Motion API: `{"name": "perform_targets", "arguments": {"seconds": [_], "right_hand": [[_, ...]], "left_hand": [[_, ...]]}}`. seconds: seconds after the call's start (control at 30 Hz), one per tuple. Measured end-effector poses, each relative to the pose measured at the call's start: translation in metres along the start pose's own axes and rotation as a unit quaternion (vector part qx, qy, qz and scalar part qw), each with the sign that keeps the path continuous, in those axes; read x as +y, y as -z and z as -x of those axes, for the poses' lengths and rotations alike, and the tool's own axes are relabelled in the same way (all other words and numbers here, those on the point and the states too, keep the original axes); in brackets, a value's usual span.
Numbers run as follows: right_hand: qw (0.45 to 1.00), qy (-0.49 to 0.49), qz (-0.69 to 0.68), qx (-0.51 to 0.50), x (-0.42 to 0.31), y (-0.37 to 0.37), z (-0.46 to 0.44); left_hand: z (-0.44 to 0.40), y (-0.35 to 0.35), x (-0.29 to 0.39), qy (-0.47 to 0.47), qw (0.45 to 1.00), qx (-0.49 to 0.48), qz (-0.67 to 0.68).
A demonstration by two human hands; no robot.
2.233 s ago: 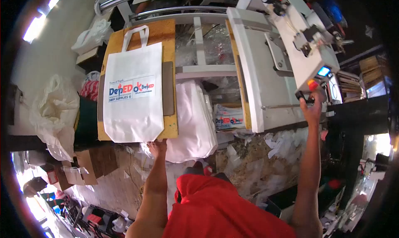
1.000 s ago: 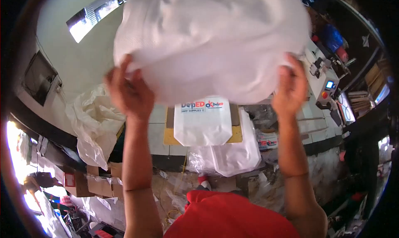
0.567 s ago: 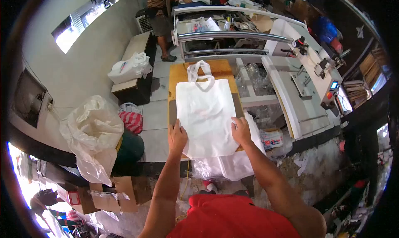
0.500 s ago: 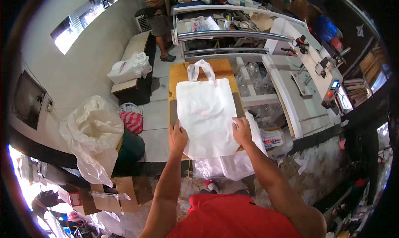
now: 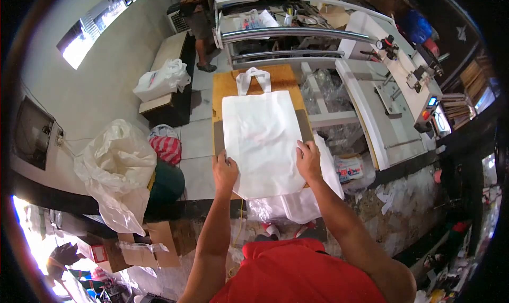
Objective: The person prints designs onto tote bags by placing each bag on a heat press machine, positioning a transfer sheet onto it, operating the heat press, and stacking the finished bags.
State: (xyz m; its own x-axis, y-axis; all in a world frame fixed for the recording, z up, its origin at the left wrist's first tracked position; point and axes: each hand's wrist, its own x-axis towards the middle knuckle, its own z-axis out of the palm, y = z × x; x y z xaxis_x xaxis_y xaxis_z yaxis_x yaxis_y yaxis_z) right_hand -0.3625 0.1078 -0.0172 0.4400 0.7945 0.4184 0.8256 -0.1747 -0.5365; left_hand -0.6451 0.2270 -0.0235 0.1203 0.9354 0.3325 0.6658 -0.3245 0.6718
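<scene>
A white tote bag (image 5: pixel 262 139) lies flat on a wooden board (image 5: pixel 281 78), its looped handles pointing away from me. My left hand (image 5: pixel 225 171) is closed at the bag's lower left edge, fingers curled under or beside it. At the lower right edge, my right hand (image 5: pixel 308 161) pinches the fabric with thumb and fingers. Faint creases cross the bag's middle. Below the board's near end hangs more white material (image 5: pixel 299 205), partly covered by the bag and my right arm.
A white machine frame with metal rollers (image 5: pixel 297 33) stands beyond the board. Its control box (image 5: pixel 427 109) is at right. To the left are a green bin (image 5: pixel 168 184) with a pale sack (image 5: pixel 119 160) and a bench with white bags (image 5: pixel 163 80). Another person (image 5: pixel 199 33) stands at the back.
The view has shifted slightly. Both hands remain at the tote bag's side edges, and the fabric's creases differ a little around its middle.
</scene>
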Motion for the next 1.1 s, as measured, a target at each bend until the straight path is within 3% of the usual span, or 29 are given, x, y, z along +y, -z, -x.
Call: {"name": "perform_targets", "arguments": {"seconds": [0.13,0.27,0.33,0.4,0.43,0.47,0.5,0.53,0.6,0.67,0.73,0.77,0.83,0.87,0.93,1.03,1.1], "right_hand": [[1.000,0.007,-0.005,0.003,-0.003,0.007,-0.004],[0.994,0.010,-0.017,0.108,0.000,0.062,0.007],[0.991,-0.045,-0.064,0.111,0.025,0.099,0.033],[0.992,-0.087,-0.037,0.086,0.080,0.118,0.060],[0.992,-0.108,-0.022,0.064,0.115,0.124,0.077],[0.987,-0.151,0.031,0.052,0.164,0.114,0.098],[0.975,-0.213,0.064,-0.012,0.209,0.108,0.113],[0.955,-0.270,0.089,-0.079,0.248,0.101,0.122],[0.945,-0.266,0.125,-0.142,0.311,0.085,0.127],[0.933,-0.252,0.151,-0.210,0.366,0.063,0.127],[0.923,-0.213,0.178,-0.267,0.404,0.032,0.114],[0.918,-0.199,0.183,-0.289,0.418,0.018,0.103],[0.856,-0.187,0.204,-0.438,0.426,0.005,0.068],[0.851,-0.191,0.194,-0.448,0.437,-0.005,0.072],[0.897,-0.088,0.154,-0.405,0.456,-0.020,0.079],[0.890,-0.064,0.171,-0.417,0.466,-0.019,0.085],[0.901,-0.060,0.150,-0.403,0.471,-0.014,0.084]], "left_hand": [[0.000,-0.001,0.002,-0.002,1.000,0.024,-0.007],[0.000,0.019,-0.004,-0.029,0.997,0.065,-0.034],[0.009,0.053,-0.007,0.061,0.995,0.070,-0.038],[0.038,0.066,-0.022,0.100,0.984,0.146,0.031],[0.057,0.069,-0.052,0.174,0.972,0.156,0.011],[0.085,0.069,-0.080,0.170,0.965,0.199,0.018],[0.113,0.074,-0.104,0.206,0.959,0.167,-0.095],[0.156,0.078,-0.157,0.179,0.954,0.099,-0.221],[0.221,0.083,-0.155,0.170,0.944,-0.010,-0.283],[0.277,0.087,-0.124,0.232,0.932,-0.126,-0.247],[0.340,0.100,-0.122,0.259,0.885,-0.295,-0.252],[0.371,0.108,-0.121,0.264,0.872,-0.334,-0.242],[0.392,0.110,-0.103,0.266,0.846,-0.414,-0.206],[0.393,0.113,-0.082,0.265,0.830,-0.456,-0.182],[0.398,0.101,-0.062,0.255,0.833,-0.453,-0.187],[0.387,0.079,-0.050,0.238,0.824,-0.470,-0.208],[0.361,0.046,-0.023,0.345,0.801,-0.464,-0.155]]}}
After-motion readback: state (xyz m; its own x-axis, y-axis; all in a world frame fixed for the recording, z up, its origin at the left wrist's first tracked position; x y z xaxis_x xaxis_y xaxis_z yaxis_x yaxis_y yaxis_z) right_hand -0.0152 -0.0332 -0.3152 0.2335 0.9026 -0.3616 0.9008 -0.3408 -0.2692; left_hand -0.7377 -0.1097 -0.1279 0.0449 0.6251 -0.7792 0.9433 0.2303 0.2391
